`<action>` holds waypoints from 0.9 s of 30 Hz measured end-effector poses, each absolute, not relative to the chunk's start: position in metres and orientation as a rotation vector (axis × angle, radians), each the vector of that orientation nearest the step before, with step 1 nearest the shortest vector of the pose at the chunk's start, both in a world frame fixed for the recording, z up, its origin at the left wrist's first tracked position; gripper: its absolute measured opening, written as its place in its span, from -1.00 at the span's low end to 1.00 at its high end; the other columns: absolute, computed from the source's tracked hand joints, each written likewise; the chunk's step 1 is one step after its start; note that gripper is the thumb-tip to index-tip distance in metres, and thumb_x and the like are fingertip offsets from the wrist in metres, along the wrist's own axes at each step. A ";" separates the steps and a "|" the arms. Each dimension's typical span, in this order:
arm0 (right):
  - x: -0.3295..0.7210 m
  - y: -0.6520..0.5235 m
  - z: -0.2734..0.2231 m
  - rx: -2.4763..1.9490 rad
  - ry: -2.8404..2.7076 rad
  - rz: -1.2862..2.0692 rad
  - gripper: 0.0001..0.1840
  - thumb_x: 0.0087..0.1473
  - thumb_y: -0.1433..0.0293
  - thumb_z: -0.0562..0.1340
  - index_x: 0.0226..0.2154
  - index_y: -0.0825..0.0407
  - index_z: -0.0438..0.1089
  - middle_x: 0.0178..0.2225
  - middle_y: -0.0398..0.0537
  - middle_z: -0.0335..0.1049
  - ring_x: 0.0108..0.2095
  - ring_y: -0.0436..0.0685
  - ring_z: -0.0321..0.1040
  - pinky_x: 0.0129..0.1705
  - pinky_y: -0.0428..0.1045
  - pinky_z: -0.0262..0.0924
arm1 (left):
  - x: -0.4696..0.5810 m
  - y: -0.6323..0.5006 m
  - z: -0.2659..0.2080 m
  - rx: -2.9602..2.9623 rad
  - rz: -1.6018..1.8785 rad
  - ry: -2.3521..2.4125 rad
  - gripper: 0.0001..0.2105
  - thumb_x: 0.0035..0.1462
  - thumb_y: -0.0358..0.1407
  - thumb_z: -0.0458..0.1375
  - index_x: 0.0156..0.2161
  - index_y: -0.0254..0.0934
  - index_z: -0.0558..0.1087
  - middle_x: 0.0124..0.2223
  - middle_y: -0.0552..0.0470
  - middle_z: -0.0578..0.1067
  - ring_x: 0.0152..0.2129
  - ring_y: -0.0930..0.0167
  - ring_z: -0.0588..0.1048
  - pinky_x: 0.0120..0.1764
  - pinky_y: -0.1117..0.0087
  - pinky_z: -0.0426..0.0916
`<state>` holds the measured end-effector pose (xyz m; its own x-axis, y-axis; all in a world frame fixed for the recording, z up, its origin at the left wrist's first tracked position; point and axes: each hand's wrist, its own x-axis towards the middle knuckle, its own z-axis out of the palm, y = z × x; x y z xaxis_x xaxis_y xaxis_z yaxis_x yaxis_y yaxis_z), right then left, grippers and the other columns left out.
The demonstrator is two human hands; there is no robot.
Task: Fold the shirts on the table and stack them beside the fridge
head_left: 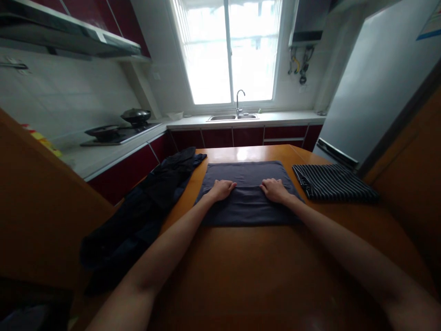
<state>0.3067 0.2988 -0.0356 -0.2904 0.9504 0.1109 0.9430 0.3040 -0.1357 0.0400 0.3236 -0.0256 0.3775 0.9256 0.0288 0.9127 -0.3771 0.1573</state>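
A dark grey-blue piece of folded cloth (248, 214), perhaps a garment, lies flat on the wooden table (255, 271). On its left half rests my left hand (222, 189), fingers curled in and closed on the fabric. My right hand (274, 189) does the same on the right half, thumb towards the middle. A crease runs across the cloth between both hands. The fingertips are partly hidden, so how much fabric is pinched is not clear.
Dark clothes (148, 197) lie heaped along the table's left edge. To the right is a folded black-and-white striped garment (336, 182). Beyond the table are a sink (223, 117), a stove with a lidded pan (136, 115), and a fridge (372, 82) on the right.
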 end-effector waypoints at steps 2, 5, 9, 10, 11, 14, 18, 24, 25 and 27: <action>0.309 0.301 -0.037 -1.751 -2.422 0.080 -0.60 0.38 0.22 -0.03 -0.18 0.06 0.45 -0.08 0.18 0.51 0.01 0.32 0.34 0.07 0.21 0.08 | 0.038 0.327 -0.021 2.516 0.118 1.671 -0.51 0.43 -0.06 -0.14 -0.27 -0.26 0.55 -0.15 -0.19 0.61 -0.07 0.13 0.53 0.09 0.03 0.25; 0.310 0.302 -0.037 -1.744 -2.439 0.091 -0.62 0.37 0.22 0.00 -0.20 0.04 0.45 -0.07 0.14 0.50 0.03 0.32 0.32 0.07 0.21 0.06 | 0.040 0.323 -0.017 2.530 0.071 1.692 -0.60 0.38 -0.10 -0.01 -0.28 -0.31 0.56 -0.14 -0.26 0.60 -0.08 0.08 0.54 0.10 -0.01 0.23; 0.304 0.293 -0.037 -1.792 -2.312 0.002 -0.65 0.34 0.23 0.04 -0.05 0.06 0.42 0.01 0.21 0.43 0.05 0.34 0.28 0.07 0.21 0.08 | 0.060 0.302 -0.021 2.592 0.203 1.766 -0.65 0.41 -0.23 -0.08 0.05 -0.36 0.47 0.12 -0.36 0.46 0.10 0.06 0.41 0.16 -0.03 0.17; 0.301 0.289 -0.039 -1.773 -2.272 -0.039 -0.64 0.34 0.24 0.04 -0.02 0.07 0.41 0.04 0.23 0.41 0.07 0.35 0.27 0.08 0.21 0.09 | 0.068 0.295 -0.024 2.627 0.257 1.730 -0.62 0.42 -0.24 -0.13 0.13 -0.35 0.42 0.18 -0.34 0.42 0.15 0.11 0.38 0.18 0.04 0.17; 0.296 0.284 -0.040 -1.732 -2.245 -0.076 -0.63 0.34 0.25 0.04 0.03 0.07 0.39 0.08 0.24 0.39 0.10 0.34 0.25 0.10 0.20 0.08 | 0.076 0.288 -0.028 2.665 0.305 1.665 -0.60 0.44 -0.24 -0.16 0.19 -0.33 0.37 0.23 -0.30 0.38 0.19 0.16 0.34 0.20 0.10 0.17; 0.281 0.269 -0.050 -1.559 -2.287 -0.104 -0.53 0.35 0.31 -0.02 0.21 0.09 0.28 0.26 0.23 0.24 0.26 0.31 0.12 0.22 0.20 -0.01 | 0.096 0.273 -0.044 2.748 0.375 1.452 -0.55 0.45 -0.17 -0.18 0.31 -0.26 0.24 0.35 -0.16 0.28 0.29 0.23 0.22 0.29 0.12 0.07; 0.279 0.263 -0.064 -1.585 -2.402 0.061 -0.38 0.38 0.19 -0.09 0.36 0.11 0.09 0.40 0.16 0.00 0.41 0.29 -0.14 0.36 0.27 -0.21 | 0.094 0.269 -0.056 2.697 0.321 1.504 -0.43 0.44 -0.03 -0.22 0.40 -0.25 0.10 0.43 -0.13 0.12 0.38 0.17 0.04 0.34 0.00 -0.08; 0.330 0.280 -0.069 -1.851 -2.346 0.201 -0.20 0.36 -0.01 -0.19 0.41 0.17 -0.04 0.45 0.18 -0.17 0.45 0.26 -0.30 0.40 0.29 -0.35 | 0.024 0.277 -0.054 2.461 0.236 1.736 -0.37 0.41 0.03 -0.21 0.42 -0.28 0.04 0.45 -0.20 0.04 0.39 0.10 0.01 0.32 -0.02 -0.08; 0.341 0.282 -0.070 -1.882 -2.328 0.196 -0.19 0.35 -0.02 -0.20 0.41 0.17 -0.03 0.45 0.18 -0.19 0.45 0.26 -0.31 0.40 0.30 -0.37 | 0.010 0.278 -0.054 2.411 0.264 1.789 -0.39 0.41 0.02 -0.18 0.41 -0.28 0.06 0.44 -0.21 0.06 0.38 0.10 0.02 0.32 -0.02 -0.08; 0.357 0.284 -0.072 -1.945 -2.279 0.186 -0.19 0.35 -0.01 -0.20 0.41 0.17 -0.03 0.45 0.18 -0.20 0.45 0.27 -0.32 0.40 0.31 -0.37 | -0.017 0.281 -0.055 2.318 0.377 1.900 -0.43 0.39 -0.03 -0.10 0.36 -0.30 0.16 0.41 -0.24 0.14 0.36 0.11 0.08 0.31 0.00 -0.05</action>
